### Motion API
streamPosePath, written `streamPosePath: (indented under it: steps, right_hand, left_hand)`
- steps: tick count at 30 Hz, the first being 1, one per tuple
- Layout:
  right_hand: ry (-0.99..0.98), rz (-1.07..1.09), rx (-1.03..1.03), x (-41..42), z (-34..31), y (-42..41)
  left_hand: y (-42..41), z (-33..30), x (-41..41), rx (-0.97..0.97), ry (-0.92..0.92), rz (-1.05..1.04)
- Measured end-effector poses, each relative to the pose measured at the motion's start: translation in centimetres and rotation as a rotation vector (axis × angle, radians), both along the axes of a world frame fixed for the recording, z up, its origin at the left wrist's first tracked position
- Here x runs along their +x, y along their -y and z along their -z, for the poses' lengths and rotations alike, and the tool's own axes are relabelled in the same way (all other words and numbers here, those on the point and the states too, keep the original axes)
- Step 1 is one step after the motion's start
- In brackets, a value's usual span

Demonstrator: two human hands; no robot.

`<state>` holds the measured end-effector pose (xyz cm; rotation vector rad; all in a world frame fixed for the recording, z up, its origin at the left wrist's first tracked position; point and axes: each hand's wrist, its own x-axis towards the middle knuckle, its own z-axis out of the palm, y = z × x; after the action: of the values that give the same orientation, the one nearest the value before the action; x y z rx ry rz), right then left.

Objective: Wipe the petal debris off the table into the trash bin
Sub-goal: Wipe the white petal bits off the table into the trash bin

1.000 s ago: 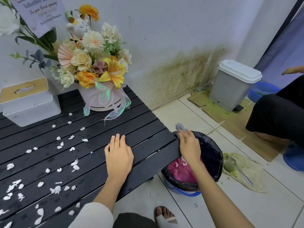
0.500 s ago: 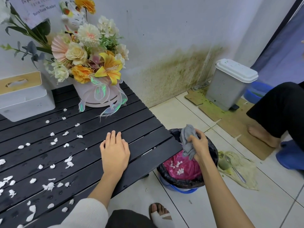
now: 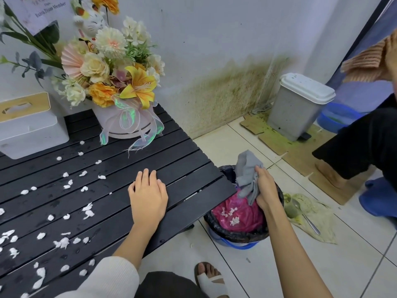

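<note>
Cream knit sleeve point(image 3: 111, 276), white sandal point(image 3: 211, 282)

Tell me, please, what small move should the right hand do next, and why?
Probably carry the grey cloth back onto the table: the right hand grips it over the trash bin, and many white petals lie beyond the flat left hand.

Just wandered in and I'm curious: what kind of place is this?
Probably a back corner of a small, newly opened shop. A congratulatory flower arrangement with a card stands on a black slatted table; the tiled floor meets a stained wall, beside a pedal bin.
</note>
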<state>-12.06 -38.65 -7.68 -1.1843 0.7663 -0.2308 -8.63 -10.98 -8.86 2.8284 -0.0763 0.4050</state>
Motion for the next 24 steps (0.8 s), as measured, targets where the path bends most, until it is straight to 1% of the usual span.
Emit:
streamPosePath:
  steps: [2,3,5,7,9,10,13,14,15,19,21,24]
  right_hand:
    - [0.079,0.028,0.100,0.3,-0.9,-0.3]
    - [0.117,0.024,0.118,0.5,-1.7,-0.6]
    - [0.181,-0.030,0.085,0.8,-3.3,-1.6]
    - [0.185,-0.142,-0.040,0.8,-5.3,-3.6]
    - [0.154,-0.295,-0.274,0.7,-6.8,-6.7]
    - [0.129,-0.371,-0.455,0.9,-6.7,-8.3]
    - [-0.102,-0.735,-1.203,1.3,-2.8,-13.4]
    - [-0.126,-0.772,-1.388,1.2,-1.3,-14.7]
    - [-0.130,-0.768,-1.474,1.1,-0.4,-15.5]
    - [-0.169,-0.787,-1.433,2.0,-0.1,-14.3]
    - [-0.216,-0.719,-1.420,2.5,0.0,-12.8]
    - [-0.235,-0.544,-1.347,2.6,-0.2,-10.6]
  left_hand:
    - [0.0,0.0,-0.1,-0.002,0.001,-0.005]
    - [0.0,-0.1,0.0,-0.004,0.001,-0.007]
    - [-0.1,0.0,-0.1,-0.004,0.001,-0.008]
    - [0.0,-0.1,-0.1,-0.005,0.000,-0.008]
    - [0.1,-0.1,-0.1,-0.014,-0.001,-0.011]
    - [0.1,-0.1,0.0,-0.018,-0.002,-0.014]
    - [-0.1,-0.1,0.0,-0.014,0.000,-0.011]
    - [-0.1,-0.1,0.0,-0.005,-0.002,-0.003]
    - [-0.2,-0.1,-0.1,0.003,-0.007,0.006]
    - [-0.3,-0.1,0.0,-0.005,-0.028,0.006]
    - [-0.4,-0.1,-0.1,-0.007,-0.037,0.011]
    - [-0.3,-0.4,-0.2,-0.003,-0.045,0.017]
